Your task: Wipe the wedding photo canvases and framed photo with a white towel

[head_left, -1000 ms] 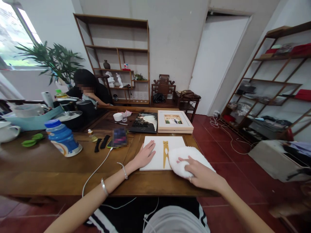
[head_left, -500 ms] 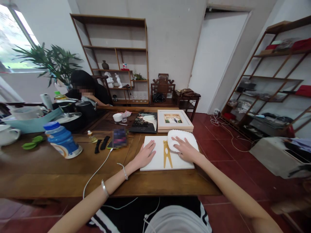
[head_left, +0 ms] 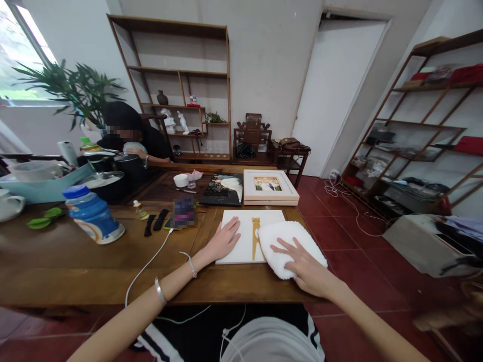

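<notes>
From the head view, the only one, my right hand (head_left: 304, 264) has just brought the fluffy white pad (head_left: 307, 236) back from the far right corner of the white board (head_left: 243, 251) to its near right corner, where it was a second ago. I take this as the return half of a back-and-forth rubbing stroke, so the work looks to be midway. One leg of the golden forked shape (head_left: 255, 231) on the board, bare half a second ago, is covered again; I can't tell whether it is printed or laid on.

My right fingers are splayed flat over the pad, pressing rather than curling around it, as far as shows; whether my thumb nips its edge I can't tell. My left hand (head_left: 224, 240) stays put, fingers open and palm down on the board's left side, apparently steadying it at the table's (head_left: 94, 276) near edge.

As for writing, I can read none: the blue, white and orange wrap on the bottle (head_left: 96, 216) shows no legible brand, and the phone (head_left: 181, 217) is pixelated over.
</notes>
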### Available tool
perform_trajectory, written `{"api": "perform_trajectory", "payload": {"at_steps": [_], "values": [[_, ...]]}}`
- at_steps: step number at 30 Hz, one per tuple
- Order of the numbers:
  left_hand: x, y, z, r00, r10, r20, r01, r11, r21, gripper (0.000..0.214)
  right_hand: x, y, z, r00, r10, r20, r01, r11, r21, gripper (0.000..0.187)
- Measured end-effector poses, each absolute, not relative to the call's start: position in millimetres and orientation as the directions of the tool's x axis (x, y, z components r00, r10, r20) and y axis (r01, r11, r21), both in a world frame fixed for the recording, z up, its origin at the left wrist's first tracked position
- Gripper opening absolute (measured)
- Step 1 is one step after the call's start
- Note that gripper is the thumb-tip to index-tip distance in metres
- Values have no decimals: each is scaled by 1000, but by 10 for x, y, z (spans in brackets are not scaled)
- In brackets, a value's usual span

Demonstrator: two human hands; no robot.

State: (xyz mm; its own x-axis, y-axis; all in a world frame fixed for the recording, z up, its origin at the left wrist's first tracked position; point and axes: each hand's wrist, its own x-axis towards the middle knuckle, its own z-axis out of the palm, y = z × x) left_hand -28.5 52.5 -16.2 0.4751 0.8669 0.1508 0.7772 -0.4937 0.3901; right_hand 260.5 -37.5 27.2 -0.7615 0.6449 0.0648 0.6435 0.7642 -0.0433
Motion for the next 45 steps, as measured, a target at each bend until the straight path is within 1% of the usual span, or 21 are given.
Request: {"api": "perform_trajectory", "payload": {"at_steps": [7, 11, 15, 20, 23, 25, 27, 29, 35, 38, 42, 45], "values": [[-285, 540, -179, 481, 863, 153, 769, -500, 398, 48, 2547, 358, 257, -715, 692, 95, 684, 721, -109, 41], [-289, 547, -184, 484, 861, 155, 764, -502, 405, 48, 2474, 640, 271, -670, 733, 114, 724, 680, -115, 44], [-291, 550, -187, 487, 859, 159, 765, -508, 396, 48, 2437, 517, 242, -655, 746, 121, 740, 666, -98, 42], [-280, 543, -181, 484, 861, 160, 768, -505, 395, 49, 2471, -160, 261, -676, 733, 78, 725, 680, -112, 46], [-273, 536, -175, 482, 862, 159, 769, -503, 395, 48, 2513, -551, 352, -699, 715, 5, 706, 691, -159, 47], [-272, 536, -180, 481, 861, 167, 769, -505, 391, 48, 2541, -653, 406, -703, 710, -37, 701, 684, -202, 47], [-275, 540, -192, 482, 858, 176, 767, -510, 389, 48, 2565, -586, 426, -699, 714, -47, 702, 673, -231, 46], [-283, 548, -206, 486, 855, 182, 763, -517, 388, 48, 2575, -367, 409, -691, 722, -26, 706, 668, -235, 45], [-302, 558, -220, 492, 851, 186, 756, -523, 394, 49, 2495, 542, 327, -651, 758, 35, 743, 647, -170, 45], [-304, 557, -216, 494, 848, 189, 754, -527, 393, 49, 2436, 768, 305, -630, 774, 59, 762, 631, -143, 43], [-299, 557, -220, 493, 851, 180, 762, -522, 384, 49, 2415, 640, 271, -604, 792, 87, 778, 610, -147, 43], [-293, 555, -218, 492, 852, 176, 765, -520, 380, 49, 2451, 242, 312, -626, 779, 41, 761, 622, -185, 43]]}}
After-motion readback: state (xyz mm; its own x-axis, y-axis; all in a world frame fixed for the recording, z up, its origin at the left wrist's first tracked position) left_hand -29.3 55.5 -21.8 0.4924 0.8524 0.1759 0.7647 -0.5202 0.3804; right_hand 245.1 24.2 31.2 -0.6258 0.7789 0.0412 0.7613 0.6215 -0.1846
